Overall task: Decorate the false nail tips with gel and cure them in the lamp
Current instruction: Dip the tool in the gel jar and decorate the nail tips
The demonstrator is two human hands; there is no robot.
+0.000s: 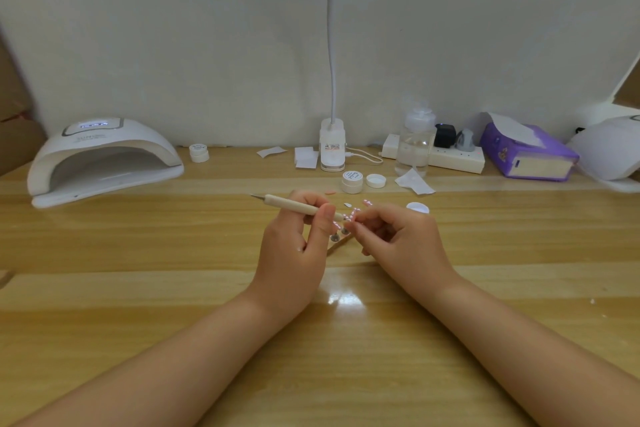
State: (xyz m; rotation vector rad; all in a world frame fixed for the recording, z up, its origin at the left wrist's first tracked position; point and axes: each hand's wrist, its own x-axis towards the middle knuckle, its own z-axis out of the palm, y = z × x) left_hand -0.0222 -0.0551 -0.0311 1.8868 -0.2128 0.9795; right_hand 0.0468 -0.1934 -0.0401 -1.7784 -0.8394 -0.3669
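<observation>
My left hand (pixel 298 246) grips a beige dotting pen (pixel 294 204) that lies across its fingers, metal tip pointing left. My right hand (pixel 398 236) pinches a small pink nail tip (pixel 350 217) with white dots, right at the pen's near end. Small round metal stands (pixel 335 237) and a thin stick (pixel 337 246) lie between and under the hands. More nail tips (pixel 367 202) lie on the table just beyond. An open white gel pot (pixel 352 181) and its lid (pixel 376 180) stand behind them. The white curing lamp (pixel 104 159) sits at the far left.
A wooden table (pixel 173 270) carries a clip desk lamp (pixel 332 149), another gel pot (pixel 199 152), a clear bottle (pixel 414 146), a power strip (pixel 453 158), a purple tissue pack (pixel 526 152), paper wipes (pixel 306 157) and a small white dish (pixel 417 207).
</observation>
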